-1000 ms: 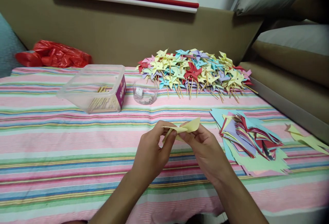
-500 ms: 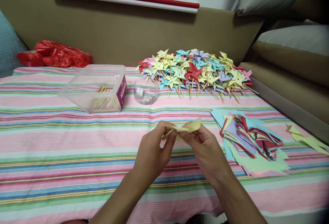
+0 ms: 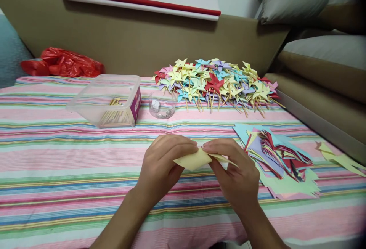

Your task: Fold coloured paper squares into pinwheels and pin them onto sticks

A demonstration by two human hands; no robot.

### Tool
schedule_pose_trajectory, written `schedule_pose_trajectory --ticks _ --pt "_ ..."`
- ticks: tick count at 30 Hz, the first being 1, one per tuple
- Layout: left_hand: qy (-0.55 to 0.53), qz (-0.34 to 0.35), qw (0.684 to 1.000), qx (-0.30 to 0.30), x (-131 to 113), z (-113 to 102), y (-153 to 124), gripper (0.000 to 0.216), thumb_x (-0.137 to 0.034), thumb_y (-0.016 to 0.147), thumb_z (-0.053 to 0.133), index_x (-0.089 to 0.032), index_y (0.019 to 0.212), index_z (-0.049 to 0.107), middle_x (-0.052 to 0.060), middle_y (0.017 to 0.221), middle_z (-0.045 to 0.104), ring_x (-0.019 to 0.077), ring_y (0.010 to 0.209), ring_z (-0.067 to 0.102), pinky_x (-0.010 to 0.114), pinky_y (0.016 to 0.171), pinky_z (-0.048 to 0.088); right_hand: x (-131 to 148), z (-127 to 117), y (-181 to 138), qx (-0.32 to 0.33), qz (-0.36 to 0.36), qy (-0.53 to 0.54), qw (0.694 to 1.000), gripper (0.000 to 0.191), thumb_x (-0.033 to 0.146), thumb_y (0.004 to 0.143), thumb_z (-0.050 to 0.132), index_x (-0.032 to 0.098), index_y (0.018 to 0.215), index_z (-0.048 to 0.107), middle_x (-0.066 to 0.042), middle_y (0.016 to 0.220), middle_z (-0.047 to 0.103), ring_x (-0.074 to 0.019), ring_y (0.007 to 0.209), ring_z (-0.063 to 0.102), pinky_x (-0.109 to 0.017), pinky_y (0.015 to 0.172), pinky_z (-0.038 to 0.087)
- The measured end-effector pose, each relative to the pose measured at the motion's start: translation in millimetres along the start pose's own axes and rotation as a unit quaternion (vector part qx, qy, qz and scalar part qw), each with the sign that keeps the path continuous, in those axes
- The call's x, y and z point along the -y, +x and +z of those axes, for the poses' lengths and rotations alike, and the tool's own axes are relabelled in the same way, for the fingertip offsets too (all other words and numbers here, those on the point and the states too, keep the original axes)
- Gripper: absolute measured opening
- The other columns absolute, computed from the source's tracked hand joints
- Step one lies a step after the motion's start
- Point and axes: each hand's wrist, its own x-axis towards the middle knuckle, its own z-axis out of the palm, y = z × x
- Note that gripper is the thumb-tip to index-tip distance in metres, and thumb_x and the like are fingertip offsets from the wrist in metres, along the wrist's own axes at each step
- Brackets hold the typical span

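Between my two hands is a yellow paper piece, its flaps partly folded, held over the striped cloth. My left hand grips its left part, fingertips on top and the thumb hidden beneath. On the other side my right hand pinches it near the middle, thumb below and fingers above. A tiny dark point shows at the top between the fingertips; I cannot make out what it is. To the right of my right hand lies a stack of cut coloured paper.
Finished paper pinwheels on sticks are heaped at the back. A clear plastic box holds wooden sticks; beside it stands a clear round tub of small metal bits. A red plastic bag lies back left, yellow paper scraps far right.
Both hands have turned the yellow paper over, so a flat flap now faces me and their fingers lie across the top. The view has tilted slightly upward.
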Motion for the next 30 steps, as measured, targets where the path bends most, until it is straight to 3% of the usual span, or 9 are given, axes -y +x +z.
schedule_pose_trajectory --ticks 12,18,23,26,28,30 --pt "-0.023 -0.025 0.999 0.040 2.1 0.0 -0.7 0.021 -0.009 0.093 0.057 -0.023 0.107 0.064 0.004 0.099 0.075 0.0189 0.093 0.069 0.034 0.083 0.050 -1.4 -1.1 2.7 0.021 0.015 0.020 0.999 0.024 0.009 0.093 0.062 0.030 0.100 0.069 -0.001 0.096 0.068 -0.0193 0.093 0.066 -0.035 0.083 0.053" --pt "-0.039 -0.064 0.995 0.066 5.3 1.2 -3.0 0.013 -0.014 0.096 0.056 -0.022 0.106 0.061 0.005 0.097 0.071 0.0193 0.091 0.065 0.035 0.081 0.049 -8.4 4.8 2.5 0.056 0.082 0.080 0.992 0.016 0.018 0.096 0.064 0.031 0.101 0.070 0.000 0.098 0.069 -0.0188 0.094 0.066 -0.033 0.084 0.051" --pt "-0.009 -0.098 0.992 0.074 5.0 -0.7 -5.5 0.015 -0.021 0.096 0.061 -0.023 0.110 0.060 0.007 0.103 0.071 0.0221 0.098 0.066 0.037 0.086 0.051 -10.7 12.4 1.9 0.047 0.188 0.123 0.973 0.008 0.034 0.094 0.067 0.028 0.097 0.072 -0.003 0.100 0.073 -0.0233 0.099 0.066 -0.037 0.087 0.050" --pt "0.066 -0.101 0.990 0.069 7.6 -20.7 -0.3 0.024 -0.026 0.094 0.064 -0.022 0.118 0.060 0.009 0.115 0.070 0.0239 0.109 0.064 0.039 0.096 0.049 -11.7 11.3 3.3 0.018 0.269 0.133 0.954 0.020 0.043 0.089 0.072 0.026 0.098 0.074 -0.005 0.101 0.076 -0.0261 0.098 0.067 -0.038 0.086 0.051" --pt "0.136 -0.121 0.983 0.027 13.4 -45.6 8.2 0.024 -0.029 0.094 0.064 -0.021 0.116 0.062 0.010 0.115 0.071 0.0246 0.111 0.064 0.039 0.099 0.048 -13.0 8.0 5.0 -0.001 0.304 0.139 0.943 0.027 0.048 0.085 0.075 0.024 0.099 0.076 -0.006 0.100 0.077 -0.0279 0.097 0.068 -0.040 0.084 0.052" --pt "0.203 -0.187 0.961 -0.035 24.7 -75.7 21.3 0.023 -0.037 0.094 0.062 -0.021 0.109 0.065 0.009 0.112 0.071 0.0257 0.110 0.064 0.040 0.100 0.047 -14.4 4.4 7.1 -0.016 0.323 0.152 0.934 0.034 0.051 0.082 0.077 0.022 0.100 0.077 -0.008 0.100 0.078 -0.0294 0.096 0.069 -0.040 0.083 0.052"
